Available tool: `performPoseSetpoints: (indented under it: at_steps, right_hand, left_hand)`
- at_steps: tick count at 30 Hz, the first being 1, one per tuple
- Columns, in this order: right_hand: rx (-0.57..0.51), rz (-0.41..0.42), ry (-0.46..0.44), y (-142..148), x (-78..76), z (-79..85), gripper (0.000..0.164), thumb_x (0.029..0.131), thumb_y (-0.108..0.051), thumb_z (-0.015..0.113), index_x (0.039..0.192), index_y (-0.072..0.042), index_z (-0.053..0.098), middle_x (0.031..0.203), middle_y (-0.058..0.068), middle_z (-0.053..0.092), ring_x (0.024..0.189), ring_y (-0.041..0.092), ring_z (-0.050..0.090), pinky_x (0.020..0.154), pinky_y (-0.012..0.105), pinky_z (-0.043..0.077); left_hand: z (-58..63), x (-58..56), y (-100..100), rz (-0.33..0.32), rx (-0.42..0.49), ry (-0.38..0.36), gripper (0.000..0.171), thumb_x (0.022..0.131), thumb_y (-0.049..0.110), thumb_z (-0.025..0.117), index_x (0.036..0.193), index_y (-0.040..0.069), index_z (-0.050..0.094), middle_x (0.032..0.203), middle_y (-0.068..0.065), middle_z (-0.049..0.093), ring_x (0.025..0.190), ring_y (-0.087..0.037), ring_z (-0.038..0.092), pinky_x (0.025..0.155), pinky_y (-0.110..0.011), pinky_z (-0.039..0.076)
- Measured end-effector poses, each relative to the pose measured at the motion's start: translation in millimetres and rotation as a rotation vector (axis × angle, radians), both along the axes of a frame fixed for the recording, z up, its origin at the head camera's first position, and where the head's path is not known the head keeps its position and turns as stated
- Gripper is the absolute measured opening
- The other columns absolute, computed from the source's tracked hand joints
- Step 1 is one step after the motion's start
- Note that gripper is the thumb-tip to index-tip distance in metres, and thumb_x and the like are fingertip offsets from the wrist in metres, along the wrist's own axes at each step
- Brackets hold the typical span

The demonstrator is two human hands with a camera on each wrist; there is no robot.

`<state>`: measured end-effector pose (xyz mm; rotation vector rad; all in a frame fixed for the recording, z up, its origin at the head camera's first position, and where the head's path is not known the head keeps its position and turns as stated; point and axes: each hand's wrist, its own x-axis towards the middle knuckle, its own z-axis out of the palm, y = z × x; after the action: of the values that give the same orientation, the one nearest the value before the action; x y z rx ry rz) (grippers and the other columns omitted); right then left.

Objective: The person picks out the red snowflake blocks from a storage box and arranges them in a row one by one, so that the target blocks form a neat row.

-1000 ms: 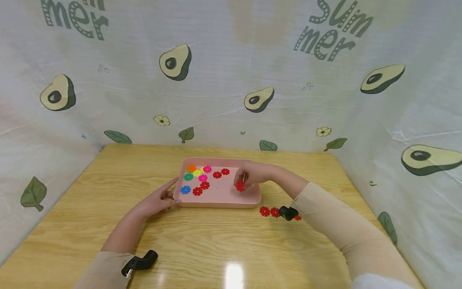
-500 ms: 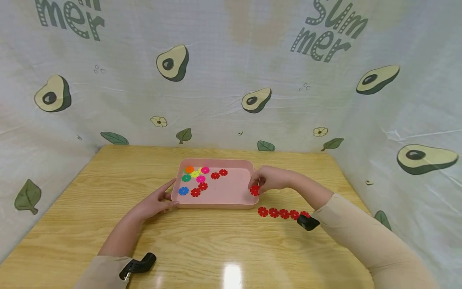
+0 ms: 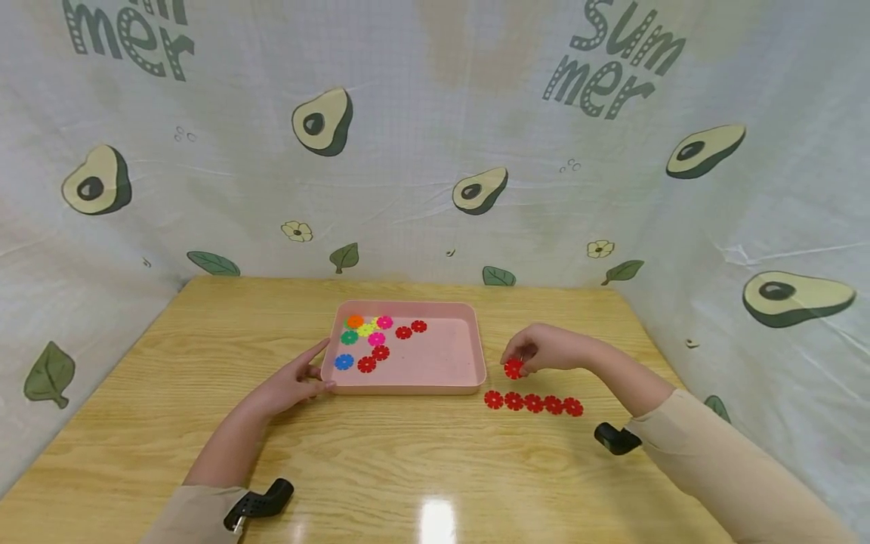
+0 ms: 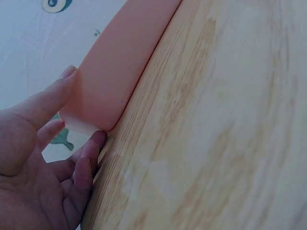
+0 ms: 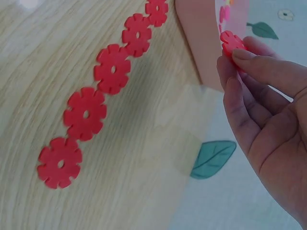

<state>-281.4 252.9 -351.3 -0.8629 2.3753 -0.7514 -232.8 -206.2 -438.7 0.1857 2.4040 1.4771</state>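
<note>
My right hand (image 3: 553, 349) pinches a red notched plastic disc (image 3: 513, 368) between thumb and fingers, above the table to the right of the pink tray (image 3: 435, 389). In the right wrist view this disc (image 5: 232, 44) is held near the fingertips. Below the hand, a row of several red discs (image 3: 533, 403) lies on the table, edges close together or touching. My left hand (image 3: 288, 387) rests against the tray's front left corner, its fingers spread around that corner. The left wrist view has the thumb against the tray wall (image 4: 112, 67), with the lower fingers loosely bent.
Inside the tray lie more notched discs: red discs (image 3: 367, 364), a blue disc (image 3: 343, 362), a green disc (image 3: 349, 338), an orange disc (image 3: 355, 322), plus yellow and pink ones. A printed cloth (image 3: 401, 151) hangs behind the wooden table (image 3: 381, 468).
My right hand has carried the red disc from above the tray rightward, past its right wall, to over the table. The left hand stays at the tray's corner. The head view has shifted slightly.
</note>
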Motion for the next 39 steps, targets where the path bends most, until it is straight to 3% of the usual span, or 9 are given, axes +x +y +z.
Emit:
performPoseSetpoints:
  at_steps: [5,11,15,26,33,39]
  right_hand:
    - [-0.016,-0.028,-0.013,17,5.5,-3.3,0.024,0.085,0.007,0.068,0.108,0.002,0.070,0.090,0.003,0.067,0.074,0.018,0.060,0.070,0.039,0.054]
    - [-0.025,-0.109,-0.055,37,12.6,-8.4,0.026,0.085,0.010,0.065,0.110,0.004,0.069,0.090,0.008,0.066,0.078,0.038,0.064,0.072,0.053,0.053]
    - [-0.049,-0.146,-0.081,50,16.5,-13.4,0.026,0.085,0.011,0.064,0.111,0.006,0.068,0.090,0.010,0.065,0.077,0.043,0.064,0.070,0.052,0.053]
    - [-0.046,-0.207,-0.100,81,30.0,-23.3,0.024,0.085,0.011,0.063,0.108,0.006,0.068,0.082,0.009,0.063,0.065,0.028,0.061,0.064,0.044,0.055]
    - [-0.070,-0.258,-0.146,99,37.3,-32.0,0.019,0.087,0.004,0.065,0.106,0.006,0.067,0.083,0.013,0.064,0.061,0.035,0.062,0.059,0.044,0.055]
    - [-0.067,-0.266,-0.123,114,38.6,-38.9,0.015,0.087,0.005,0.064,0.101,0.004,0.068,0.083,0.011,0.063,0.066,0.029,0.061,0.059,0.043,0.055]
  left_hand:
    - [-2.3,1.2,-1,-0.022,0.019,0.014,0.088,0.091,0.023,0.071,0.157,0.011,0.014,0.106,-0.016,0.055,0.080,-0.024,0.049,0.063,-0.030,0.044]
    - [-3.6,2.1,-1,-0.014,0.027,0.006,0.087,0.091,0.021,0.070,0.157,0.012,0.014,0.106,-0.015,0.055,0.081,-0.025,0.048,0.062,-0.029,0.044]
    - [-3.4,2.6,-1,-0.016,0.033,0.009,0.087,0.091,0.020,0.070,0.157,0.010,0.014,0.106,-0.015,0.055,0.079,-0.024,0.049,0.062,-0.029,0.044]
    - [-4.9,2.5,-1,-0.008,0.025,0.021,0.086,0.092,0.018,0.070,0.157,0.009,0.015,0.104,-0.015,0.055,0.077,-0.024,0.050,0.062,-0.029,0.046]
    - [-4.7,2.0,-1,-0.012,0.029,0.020,0.086,0.091,0.019,0.070,0.157,0.009,0.015,0.104,-0.015,0.054,0.078,-0.024,0.050,0.063,-0.030,0.046]
    - [-2.8,0.5,-1,-0.013,0.036,0.021,0.087,0.090,0.020,0.071,0.157,0.010,0.016,0.103,-0.015,0.055,0.078,-0.023,0.050,0.063,-0.029,0.046]
